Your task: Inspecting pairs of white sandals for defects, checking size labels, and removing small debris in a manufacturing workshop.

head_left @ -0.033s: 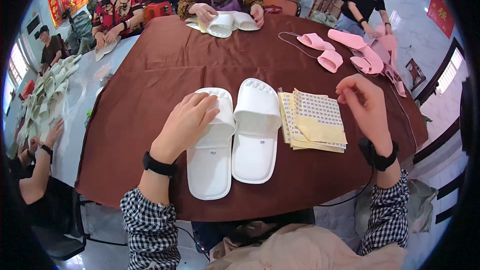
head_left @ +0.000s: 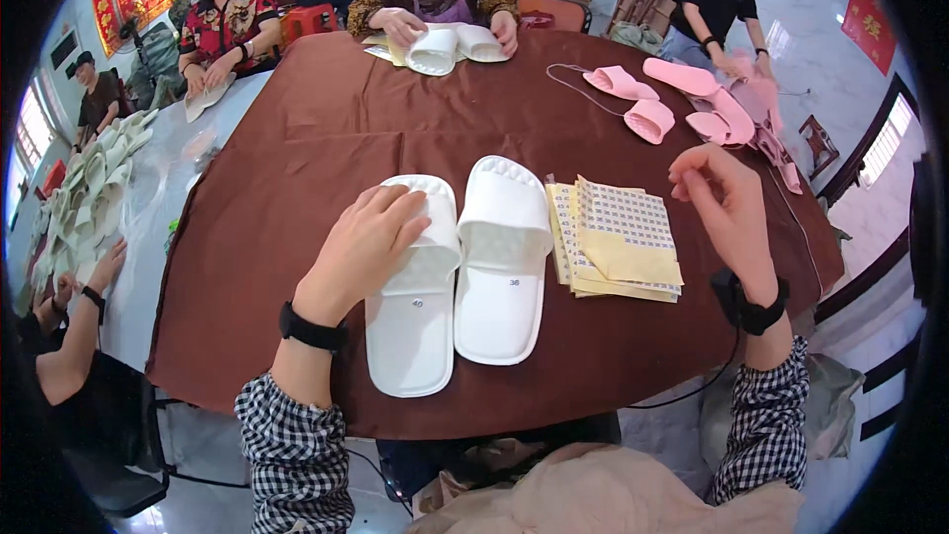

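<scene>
Two white open-toed slippers lie side by side on the brown cloth, toes pointing away from me. On the strap of the left slipper [head_left: 410, 336] rests my left hand [head_left: 371, 232], its fingers stretched over the white band and slightly bent. The right slipper [head_left: 501, 307] is untouched; each insole bears a small dark printed mark. Beside it is a stack of yellowish sticker sheets [head_left: 628, 237] with rows of small marks. Just right of the sheets my right hand [head_left: 727, 203] is raised, fingers curled toward the thumb in a pinch; anything between the tips is too small to make out.
Pink slippers [head_left: 647, 122] lie at the table's right, near a person in black. Across the brown-covered table [head_left: 267, 287], another person handles white slippers [head_left: 432, 51]. A pale side table [head_left: 148, 208] at left carries a pile of light slippers [head_left: 89, 188].
</scene>
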`<state>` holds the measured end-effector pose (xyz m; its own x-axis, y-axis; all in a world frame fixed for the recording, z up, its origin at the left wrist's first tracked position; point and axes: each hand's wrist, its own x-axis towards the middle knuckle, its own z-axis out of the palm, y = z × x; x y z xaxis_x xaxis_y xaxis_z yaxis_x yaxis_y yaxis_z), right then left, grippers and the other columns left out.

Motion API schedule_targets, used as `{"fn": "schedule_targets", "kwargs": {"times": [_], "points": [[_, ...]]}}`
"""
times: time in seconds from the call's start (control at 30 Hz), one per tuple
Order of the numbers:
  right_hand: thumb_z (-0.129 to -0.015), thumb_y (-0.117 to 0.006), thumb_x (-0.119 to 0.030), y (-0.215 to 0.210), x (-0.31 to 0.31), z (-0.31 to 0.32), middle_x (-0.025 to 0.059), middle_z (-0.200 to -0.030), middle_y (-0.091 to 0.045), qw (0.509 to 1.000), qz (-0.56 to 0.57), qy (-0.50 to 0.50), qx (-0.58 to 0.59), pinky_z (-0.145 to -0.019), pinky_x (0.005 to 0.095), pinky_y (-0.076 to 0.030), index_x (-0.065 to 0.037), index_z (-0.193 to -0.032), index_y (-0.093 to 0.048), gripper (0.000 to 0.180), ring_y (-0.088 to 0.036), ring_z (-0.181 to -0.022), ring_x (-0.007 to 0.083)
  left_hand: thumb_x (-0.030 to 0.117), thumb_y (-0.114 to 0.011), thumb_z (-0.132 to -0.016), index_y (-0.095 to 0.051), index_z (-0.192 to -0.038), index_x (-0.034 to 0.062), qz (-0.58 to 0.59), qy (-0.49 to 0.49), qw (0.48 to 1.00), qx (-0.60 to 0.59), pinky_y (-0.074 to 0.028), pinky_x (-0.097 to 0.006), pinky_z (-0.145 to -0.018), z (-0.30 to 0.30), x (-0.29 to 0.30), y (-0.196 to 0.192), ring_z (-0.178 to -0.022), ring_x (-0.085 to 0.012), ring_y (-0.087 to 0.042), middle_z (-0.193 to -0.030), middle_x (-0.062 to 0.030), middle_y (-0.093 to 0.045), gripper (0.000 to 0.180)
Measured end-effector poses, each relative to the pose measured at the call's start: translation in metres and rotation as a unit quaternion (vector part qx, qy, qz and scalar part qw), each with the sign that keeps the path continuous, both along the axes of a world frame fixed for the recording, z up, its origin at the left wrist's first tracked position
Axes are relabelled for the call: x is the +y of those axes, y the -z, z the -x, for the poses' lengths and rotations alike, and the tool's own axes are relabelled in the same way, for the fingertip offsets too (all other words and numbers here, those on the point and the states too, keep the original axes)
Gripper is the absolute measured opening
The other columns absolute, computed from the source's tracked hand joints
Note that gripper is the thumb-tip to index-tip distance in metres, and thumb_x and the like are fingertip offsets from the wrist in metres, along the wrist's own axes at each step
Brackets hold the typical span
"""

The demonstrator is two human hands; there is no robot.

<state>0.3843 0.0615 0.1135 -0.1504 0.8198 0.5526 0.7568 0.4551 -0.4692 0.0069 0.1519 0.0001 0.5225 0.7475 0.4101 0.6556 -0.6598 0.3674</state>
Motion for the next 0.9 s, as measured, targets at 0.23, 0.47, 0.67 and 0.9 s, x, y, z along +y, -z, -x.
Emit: {"fn": "schedule_targets", "kwargs": {"times": [0.23, 0.47, 0.67, 0.9], "points": [[-0.1, -0.057, 0.0, -0.009, 0.026, -0.066, 0.0048, -0.089, -0.068, 0.996, -0.002, 0.08, 0.033, -0.072, 0.026, -0.053, 0.002, -0.102, -0.066, 0.009, -0.066, -0.077, 0.0107, 0.026, -0.054, -0.105, -0.063, -0.133, 0.0011, -0.004, 0.002, 1.0, 0.023, -0.042, -0.046, -0.113, 0.002, -0.002, 0.0, -0.134, -0.039, -0.052, -0.141, -0.0211, -0.059, 0.038], [-0.096, -0.062, -0.011, 0.033, 0.1, -0.157, 0.0145, -0.097, -0.073, 0.97, 0.03, 0.14, -0.198, -0.079, 0.0405, -0.055, 0.0, -0.103, -0.07, 0.015, -0.071, -0.086, 0.0304, 0.021, -0.052, -0.105, -0.062, -0.137, 0.0013, 0.038, -0.021, 0.998, 0.036, -0.038, -0.046, -0.117, -0.003, -0.003, -0.007, -0.141, -0.0391, -0.046, -0.146, -0.0216, -0.055, 0.039], [-0.095, -0.065, -0.017, 0.091, 0.164, -0.21, 0.02, -0.11, -0.073, 0.965, 0.09, 0.203, -0.138, -0.096, 0.044, -0.053, -0.002, -0.114, -0.072, 0.026, -0.069, -0.108, 0.0362, 0.017, -0.052, -0.103, -0.06, -0.139, 0.0002, 0.059, -0.025, 0.997, 0.044, -0.036, -0.047, -0.119, -0.007, -0.004, -0.011, -0.142, -0.0405, -0.044, -0.149, -0.0218, -0.053, 0.04], [-0.097, -0.067, -0.028, 0.147, 0.227, -0.253, 0.027, -0.136, -0.061, 0.968, 0.054, 0.234, -0.068, -0.111, 0.0448, -0.044, 0.003, -0.138, -0.057, 0.052, -0.058, -0.129, 0.0404, 0.017, -0.054, -0.101, -0.059, -0.141, 0.004, 0.073, -0.041, 0.995, 0.047, -0.038, -0.049, -0.117, -0.007, -0.012, -0.017, -0.142, -0.0432, -0.044, -0.148, -0.0211, -0.053, 0.042]]}}
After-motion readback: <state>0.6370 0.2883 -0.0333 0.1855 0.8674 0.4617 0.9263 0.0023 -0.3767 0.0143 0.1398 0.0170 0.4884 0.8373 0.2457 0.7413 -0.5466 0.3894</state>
